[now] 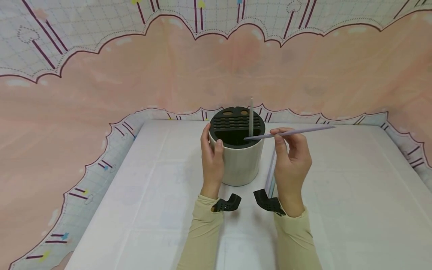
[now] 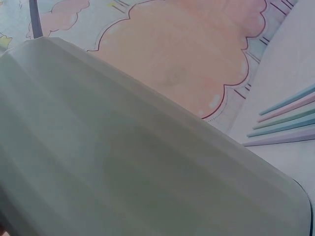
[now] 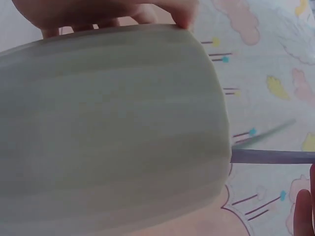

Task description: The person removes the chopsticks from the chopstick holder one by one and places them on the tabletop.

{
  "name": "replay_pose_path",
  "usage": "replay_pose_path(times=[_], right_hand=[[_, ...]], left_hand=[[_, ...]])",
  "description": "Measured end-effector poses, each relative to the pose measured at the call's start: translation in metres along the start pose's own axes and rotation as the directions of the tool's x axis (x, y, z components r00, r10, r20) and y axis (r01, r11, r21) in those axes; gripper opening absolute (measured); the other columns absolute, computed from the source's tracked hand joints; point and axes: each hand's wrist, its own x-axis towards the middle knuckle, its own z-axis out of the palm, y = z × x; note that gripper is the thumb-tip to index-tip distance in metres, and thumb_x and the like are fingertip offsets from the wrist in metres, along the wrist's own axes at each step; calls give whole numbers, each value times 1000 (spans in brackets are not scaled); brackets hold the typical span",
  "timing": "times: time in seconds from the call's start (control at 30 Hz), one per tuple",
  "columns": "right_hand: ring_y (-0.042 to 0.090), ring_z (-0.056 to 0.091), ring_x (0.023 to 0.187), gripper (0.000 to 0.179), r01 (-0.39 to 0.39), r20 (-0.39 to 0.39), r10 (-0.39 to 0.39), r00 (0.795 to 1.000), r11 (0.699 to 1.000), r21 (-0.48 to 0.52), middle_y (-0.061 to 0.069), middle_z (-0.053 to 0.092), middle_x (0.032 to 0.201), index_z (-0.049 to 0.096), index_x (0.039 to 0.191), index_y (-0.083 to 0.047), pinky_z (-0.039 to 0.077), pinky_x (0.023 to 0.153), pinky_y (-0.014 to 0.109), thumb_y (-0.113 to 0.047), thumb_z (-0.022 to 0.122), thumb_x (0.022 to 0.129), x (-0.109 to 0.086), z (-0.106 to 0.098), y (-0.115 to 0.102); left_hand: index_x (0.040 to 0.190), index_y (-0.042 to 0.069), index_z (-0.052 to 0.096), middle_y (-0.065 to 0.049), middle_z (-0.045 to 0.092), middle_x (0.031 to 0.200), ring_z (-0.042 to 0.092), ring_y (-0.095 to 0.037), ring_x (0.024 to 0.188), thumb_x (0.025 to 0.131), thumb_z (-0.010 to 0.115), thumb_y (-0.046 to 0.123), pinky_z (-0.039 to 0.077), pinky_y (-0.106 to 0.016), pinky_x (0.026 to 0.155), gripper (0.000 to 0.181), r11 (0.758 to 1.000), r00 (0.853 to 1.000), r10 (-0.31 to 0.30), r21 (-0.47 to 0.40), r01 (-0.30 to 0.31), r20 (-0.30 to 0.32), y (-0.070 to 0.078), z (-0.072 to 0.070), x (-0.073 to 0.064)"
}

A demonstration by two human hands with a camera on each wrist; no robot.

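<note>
A pale ribbed holder with a black slotted top stands upright on the table. My left hand grips its left side, thumb at the front rim. In the right wrist view, fingers of the left hand lie along the holder's wall. My right hand pinches a lavender chopstick, nearly level, with its left end over the front opening. One pale greenish chopstick stands upright in that opening. The holder's inside is too dark to make out.
Several pastel chopsticks lie on the white table right of the holder, partly hidden by my right hand in the head view. A peach, cloud-patterned cloth rises behind the table. Black straps sit at both wrists.
</note>
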Motion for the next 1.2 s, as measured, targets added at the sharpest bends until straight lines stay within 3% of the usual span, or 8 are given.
replay_pose_path(times=[0.17, 0.33, 0.57, 0.9, 1.1, 1.2], right_hand=[[26, 58, 87, 16, -6, -56, 9, 998, 998, 59, 18, 62, 89, 52, 97, 15, 42, 79, 29, 8, 54, 82, 2, -4, -1], [29, 57, 86, 17, -1, -124, 19, 992, 989, 149, 21, 61, 87, 52, 98, 13, 42, 76, 28, 5, 55, 83, 6, -10, -1], [34, 58, 83, 19, 0, -199, 50, 979, 970, 245, 28, 58, 86, 49, 101, 9, 45, 82, 41, 3, 54, 84, 9, -22, 6], [36, 58, 72, 21, -6, -289, 110, 951, 941, 338, 32, 57, 79, 48, 101, 9, 48, 68, 36, 2, 56, 83, 17, -38, 13], [37, 57, 75, 23, -45, -297, 174, 939, 918, 395, 31, 56, 79, 48, 102, 10, 49, 69, 36, 3, 57, 82, 21, -50, 24], [35, 57, 75, 23, -108, -244, 193, 950, 940, 324, 28, 57, 79, 50, 103, 9, 49, 70, 34, 0, 57, 83, 20, -58, 30]], left_hand=[[139, 8, 23, -5, 25, 143, 24, -15, 129, 90, 38, 24, 24, -43, 103, 53, 1000, 1000, 6, -17, -6, 2, 17, -1, -3], [139, 8, 22, -2, 26, 142, 27, -13, 128, 91, 37, 30, 25, -39, 102, 55, 1000, 1000, 3, -17, -3, 7, 18, -2, -3], [138, 7, 23, -6, 26, 142, 28, -15, 127, 91, 38, 26, 26, -41, 102, 54, 1000, 1000, 7, -15, -7, 5, 16, -3, -4], [139, 7, 22, -7, 25, 143, 23, -14, 130, 90, 38, 25, 24, -41, 103, 54, 1000, 1000, -2, 6, 2, 10, 19, -4, -4], [139, 6, 22, -8, 25, 143, 23, -15, 130, 91, 38, 28, 24, -41, 103, 54, 1000, 1000, 16, 0, -16, 12, 18, -4, -3], [139, 7, 22, -8, 25, 143, 24, -15, 129, 91, 38, 29, 24, -41, 103, 55, 1000, 1000, 10, 5, -10, 11, 17, -4, -4]])
